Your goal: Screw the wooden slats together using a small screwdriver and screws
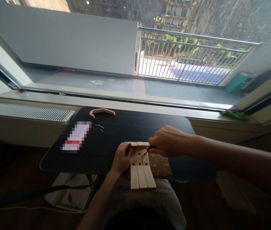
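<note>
A pale wooden piece [142, 177] of three slats side by side, with dark round holes, lies at the near edge of the table, partly jutting past it. My left hand [121, 158] is closed on its left edge, the thumb hidden from view. My right hand [164, 140] is closed around a small dark tool [151, 147], like a screwdriver, most of it hidden in the fist. Its thin end points down at a hole in the right slat. Beneath the slats shows a brown, perforated or woven-looking mat [160, 166].
On the black table [126, 127] lie a curved wooden piece [103, 111], a few small metal parts [99, 126] and a blurred pink-and-white paper [76, 135]. A radiator [25, 110] and windowsill border the table. A green cloth [235, 115] rests on the sill.
</note>
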Motion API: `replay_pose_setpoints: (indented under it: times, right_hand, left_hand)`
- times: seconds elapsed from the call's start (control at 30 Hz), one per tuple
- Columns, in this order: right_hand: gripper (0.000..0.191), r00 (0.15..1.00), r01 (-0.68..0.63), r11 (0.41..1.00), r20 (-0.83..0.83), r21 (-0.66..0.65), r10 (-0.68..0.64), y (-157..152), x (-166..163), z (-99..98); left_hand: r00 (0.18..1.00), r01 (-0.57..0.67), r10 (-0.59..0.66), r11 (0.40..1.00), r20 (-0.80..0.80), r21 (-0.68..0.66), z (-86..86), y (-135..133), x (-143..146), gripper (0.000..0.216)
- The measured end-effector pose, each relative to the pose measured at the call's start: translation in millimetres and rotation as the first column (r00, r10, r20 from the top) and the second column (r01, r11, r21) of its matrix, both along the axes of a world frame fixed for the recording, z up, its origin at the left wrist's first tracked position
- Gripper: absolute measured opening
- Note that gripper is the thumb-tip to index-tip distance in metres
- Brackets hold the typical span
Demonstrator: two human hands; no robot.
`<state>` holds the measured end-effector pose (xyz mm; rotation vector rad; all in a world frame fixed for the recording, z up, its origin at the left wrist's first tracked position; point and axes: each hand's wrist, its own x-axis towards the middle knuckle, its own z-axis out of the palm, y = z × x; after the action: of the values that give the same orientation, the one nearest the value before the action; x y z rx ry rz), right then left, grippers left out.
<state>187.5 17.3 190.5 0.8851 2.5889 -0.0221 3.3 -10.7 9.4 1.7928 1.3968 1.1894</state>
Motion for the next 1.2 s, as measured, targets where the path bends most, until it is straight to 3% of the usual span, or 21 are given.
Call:
replay_pose_setpoints:
  times: [0.27,0.6,0.93,1.2]
  right_hand:
    - [0.04,0.99,0.137,0.99,0.028,0.021,-0.138,-6,-8,-2.0]
    - [0.047,0.98,0.199,0.979,-0.015,0.042,-0.199,-8,-15,-9.8]
    - [0.059,0.951,0.304,0.952,0.039,0.04,-0.306,-5,-33,-0.9]
    - [0.057,0.931,0.361,0.931,0.041,0.052,-0.364,-12,-41,1.3]
  left_hand:
    - [1.0,-0.012,0.012,1.0,0.005,0.012,-2.8,0,0,0.011]
    - [1.0,0.011,-0.011,1.0,-0.005,-0.019,-4.2,0,0,0.017]
    - [1.0,0.009,-0.009,1.0,-0.002,-0.014,-0.3,-1,1,0.015]
    - [1.0,0.009,-0.009,1.0,-0.005,-0.018,-1.7,0,0,0.016]
